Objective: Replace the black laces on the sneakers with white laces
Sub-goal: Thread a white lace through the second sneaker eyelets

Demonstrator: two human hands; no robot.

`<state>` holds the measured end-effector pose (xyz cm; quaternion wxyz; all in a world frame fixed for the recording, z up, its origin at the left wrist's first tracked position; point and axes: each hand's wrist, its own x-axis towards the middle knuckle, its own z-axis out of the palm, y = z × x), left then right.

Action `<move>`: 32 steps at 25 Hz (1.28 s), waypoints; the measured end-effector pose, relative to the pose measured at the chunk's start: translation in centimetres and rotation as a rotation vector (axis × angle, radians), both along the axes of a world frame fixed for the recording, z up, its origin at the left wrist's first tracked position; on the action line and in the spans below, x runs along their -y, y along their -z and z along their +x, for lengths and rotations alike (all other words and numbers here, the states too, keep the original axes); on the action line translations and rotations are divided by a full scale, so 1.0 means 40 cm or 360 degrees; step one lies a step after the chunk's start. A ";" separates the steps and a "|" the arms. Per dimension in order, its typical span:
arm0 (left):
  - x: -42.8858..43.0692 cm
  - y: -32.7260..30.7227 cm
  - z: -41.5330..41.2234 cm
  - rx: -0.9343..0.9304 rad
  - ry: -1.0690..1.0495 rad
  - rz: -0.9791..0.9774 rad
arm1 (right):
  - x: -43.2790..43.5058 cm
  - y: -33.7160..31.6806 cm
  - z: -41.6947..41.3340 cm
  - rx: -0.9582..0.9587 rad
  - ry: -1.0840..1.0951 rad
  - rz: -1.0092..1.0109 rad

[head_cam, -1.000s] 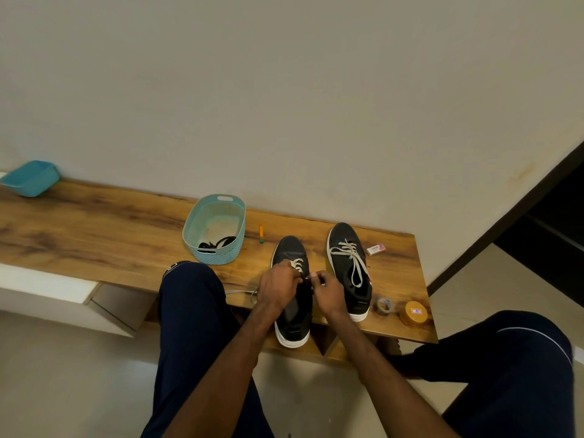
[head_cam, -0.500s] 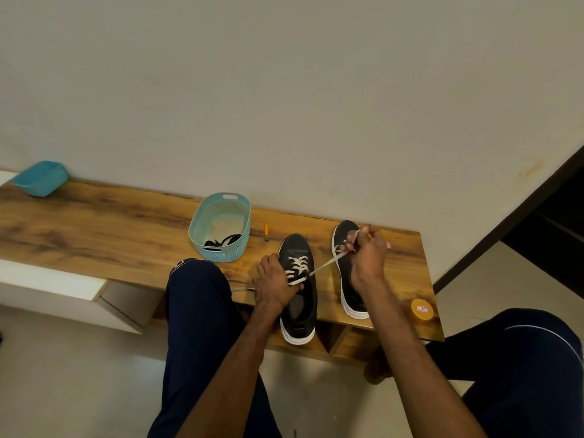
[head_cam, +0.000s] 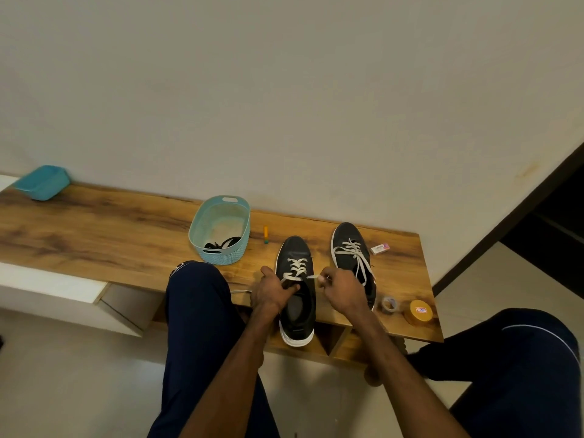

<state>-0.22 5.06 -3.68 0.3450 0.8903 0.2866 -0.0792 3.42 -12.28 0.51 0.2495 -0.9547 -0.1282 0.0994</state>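
Two black sneakers stand on the wooden bench [head_cam: 94, 235]. The left sneaker [head_cam: 297, 314] is partly threaded with a white lace [head_cam: 296, 267]. My left hand [head_cam: 271, 294] grips this shoe at its left side and holds the lace there. My right hand [head_cam: 339, 290] pinches the lace's other end just right of the eyelets. A loose stretch of white lace [head_cam: 240, 291] trails left over the bench edge. The right sneaker [head_cam: 352, 248] is fully laced in white, with loose ends hanging. Black laces [head_cam: 222, 243] lie in the light blue basket [head_cam: 202, 224].
A small orange and green stick [head_cam: 266, 234] lies by the basket. An eraser [head_cam: 380, 248], a tape roll [head_cam: 389, 305] and a round yellow tin [head_cam: 418, 312] sit at the bench's right end. A blue tub [head_cam: 42, 182] stands far left. My knees flank the bench.
My right hand, which half a second ago had pulled the lace up and out over the right sneaker, has come back down beside the left sneaker's eyelets. The left hand stays on the shoe.
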 end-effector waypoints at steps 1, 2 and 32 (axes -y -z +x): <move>-0.001 -0.001 0.001 -0.0022 -0.0002 0.0016 | 0.027 -0.016 0.008 0.0065 0.0113 0.0059; 0.000 -0.001 0.002 -0.0032 0.0004 0.0027 | 0.055 -0.029 0.019 0.0136 0.0221 0.0074; -0.068 -0.392 -0.044 0.1382 0.0247 -0.1100 | 0.053 -0.331 -0.001 -0.0093 0.0055 0.0520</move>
